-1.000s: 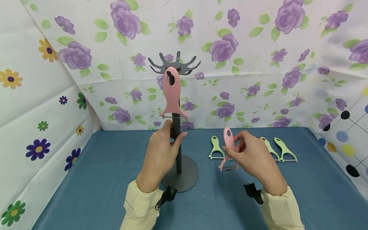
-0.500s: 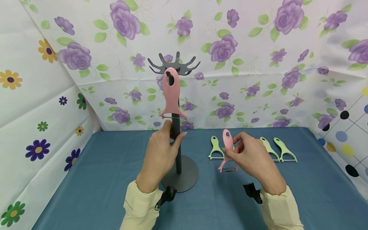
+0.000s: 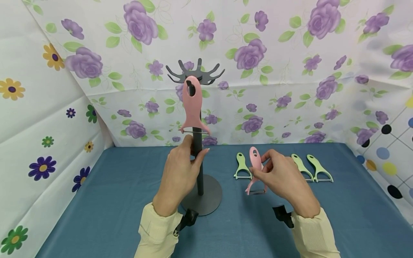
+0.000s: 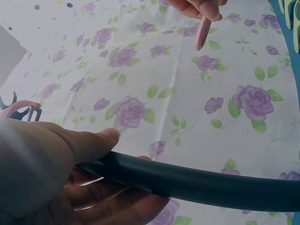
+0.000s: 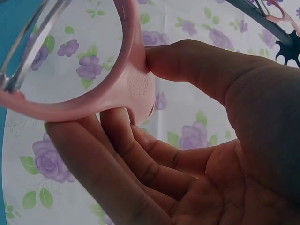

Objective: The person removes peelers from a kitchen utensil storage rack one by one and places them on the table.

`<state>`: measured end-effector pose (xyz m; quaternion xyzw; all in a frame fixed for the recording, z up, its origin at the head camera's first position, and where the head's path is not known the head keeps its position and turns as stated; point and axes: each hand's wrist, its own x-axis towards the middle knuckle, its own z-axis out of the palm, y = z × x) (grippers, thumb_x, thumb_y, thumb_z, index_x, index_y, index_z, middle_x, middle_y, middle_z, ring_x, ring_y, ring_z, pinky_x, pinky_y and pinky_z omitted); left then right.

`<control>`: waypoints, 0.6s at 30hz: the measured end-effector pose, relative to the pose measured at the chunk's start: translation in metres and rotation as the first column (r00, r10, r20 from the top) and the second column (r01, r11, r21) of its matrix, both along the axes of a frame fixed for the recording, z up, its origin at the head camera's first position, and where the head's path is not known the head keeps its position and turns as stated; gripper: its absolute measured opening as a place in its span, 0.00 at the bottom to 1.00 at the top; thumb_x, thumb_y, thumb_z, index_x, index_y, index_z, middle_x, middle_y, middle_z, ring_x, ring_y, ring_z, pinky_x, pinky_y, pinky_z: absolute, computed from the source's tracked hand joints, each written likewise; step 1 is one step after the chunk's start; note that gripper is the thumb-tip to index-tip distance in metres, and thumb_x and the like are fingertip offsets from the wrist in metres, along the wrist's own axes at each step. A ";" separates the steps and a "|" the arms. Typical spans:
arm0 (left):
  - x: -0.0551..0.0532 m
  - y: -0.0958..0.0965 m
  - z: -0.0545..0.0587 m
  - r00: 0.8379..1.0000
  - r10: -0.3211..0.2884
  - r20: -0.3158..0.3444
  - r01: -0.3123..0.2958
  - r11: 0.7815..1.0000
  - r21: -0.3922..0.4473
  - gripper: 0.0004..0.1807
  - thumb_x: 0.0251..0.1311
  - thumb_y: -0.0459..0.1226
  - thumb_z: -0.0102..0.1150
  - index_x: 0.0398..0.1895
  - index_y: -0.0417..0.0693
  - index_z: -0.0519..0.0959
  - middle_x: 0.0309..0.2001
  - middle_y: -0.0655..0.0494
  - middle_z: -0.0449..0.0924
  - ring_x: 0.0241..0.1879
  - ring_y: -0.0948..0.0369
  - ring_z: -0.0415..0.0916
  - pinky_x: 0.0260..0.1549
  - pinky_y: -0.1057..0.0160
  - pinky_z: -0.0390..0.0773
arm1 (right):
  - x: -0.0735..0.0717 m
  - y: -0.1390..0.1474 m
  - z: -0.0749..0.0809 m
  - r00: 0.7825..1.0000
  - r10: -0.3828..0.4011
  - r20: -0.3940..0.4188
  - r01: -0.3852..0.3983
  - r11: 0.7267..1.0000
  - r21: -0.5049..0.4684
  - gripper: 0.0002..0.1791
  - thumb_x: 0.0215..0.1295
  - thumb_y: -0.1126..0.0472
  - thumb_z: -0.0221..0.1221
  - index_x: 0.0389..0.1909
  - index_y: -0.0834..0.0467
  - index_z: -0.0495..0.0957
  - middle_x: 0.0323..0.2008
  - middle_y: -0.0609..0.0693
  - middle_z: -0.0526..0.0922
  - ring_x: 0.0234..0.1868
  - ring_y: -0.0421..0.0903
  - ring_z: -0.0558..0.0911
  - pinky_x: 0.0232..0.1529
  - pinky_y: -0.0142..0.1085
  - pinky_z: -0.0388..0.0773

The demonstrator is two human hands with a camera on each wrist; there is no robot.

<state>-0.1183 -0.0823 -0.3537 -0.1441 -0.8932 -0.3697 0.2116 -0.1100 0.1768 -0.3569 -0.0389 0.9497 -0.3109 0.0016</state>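
My left hand point(image 3: 179, 175) grips the dark grey pole point(image 3: 200, 179) of an upright rack with several curved hooks point(image 3: 206, 76) at its top. In the left wrist view the thumb lies along one side of the pole point(image 4: 197, 185) and the fingers curl under it. From the front hook hangs a pink peeler point(image 3: 193, 107) by its handle hole, blade end down. My right hand point(image 3: 284, 175) pinches a second pink peeler point(image 3: 256, 159) above the table, handle up. The right wrist view shows thumb and fingertips on this peeler's pink frame point(image 5: 133, 79), near its metal blade point(image 5: 33, 47).
Several green peelers lie on the blue tabletop point(image 3: 129, 215): one point(image 3: 241, 165) left of my right hand, others point(image 3: 319, 168) behind and right of it. The rack's round base point(image 3: 209, 200) stands on the cloth. Flowered sheets point(image 3: 290, 71) wall the back and sides.
The pink peeler in my right hand has sunk slightly toward the table and shifted a little left. My left hand, the rack and the hanging peeler keep their places.
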 end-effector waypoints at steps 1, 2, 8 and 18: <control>0.000 0.000 0.000 1.000 -0.001 -0.003 0.001 1.000 -0.001 0.13 0.71 0.41 0.62 0.45 0.41 0.75 0.33 0.49 0.83 0.31 0.56 0.85 0.30 0.58 0.87 | 0.000 0.000 0.000 1.000 0.001 0.003 -0.001 1.000 -0.001 0.23 0.67 0.50 0.68 0.50 0.63 0.75 0.27 0.51 0.82 0.22 0.45 0.76 0.23 0.38 0.73; 0.000 0.000 0.000 1.000 0.000 -0.006 0.000 1.000 -0.002 0.13 0.71 0.41 0.63 0.45 0.41 0.75 0.33 0.49 0.83 0.31 0.56 0.85 0.30 0.58 0.87 | 0.000 0.000 0.000 1.000 0.003 0.007 -0.003 1.000 -0.001 0.23 0.67 0.50 0.67 0.50 0.63 0.75 0.27 0.51 0.82 0.22 0.45 0.76 0.23 0.38 0.73; 0.000 0.000 0.000 1.000 0.003 -0.005 -0.003 1.000 -0.005 0.13 0.71 0.41 0.63 0.45 0.41 0.75 0.33 0.49 0.83 0.30 0.57 0.85 0.29 0.59 0.86 | -0.001 0.001 -0.001 1.000 0.009 0.023 -0.009 1.000 0.004 0.24 0.67 0.50 0.67 0.51 0.63 0.75 0.29 0.52 0.82 0.22 0.45 0.76 0.23 0.38 0.73; 0.000 0.000 0.000 1.000 -0.002 -0.012 0.002 1.000 -0.003 0.12 0.71 0.41 0.63 0.45 0.41 0.74 0.32 0.49 0.83 0.28 0.57 0.84 0.28 0.59 0.85 | -0.002 0.001 -0.003 0.999 0.019 0.051 -0.020 1.000 0.011 0.24 0.67 0.50 0.67 0.52 0.63 0.74 0.31 0.52 0.82 0.23 0.45 0.77 0.25 0.38 0.74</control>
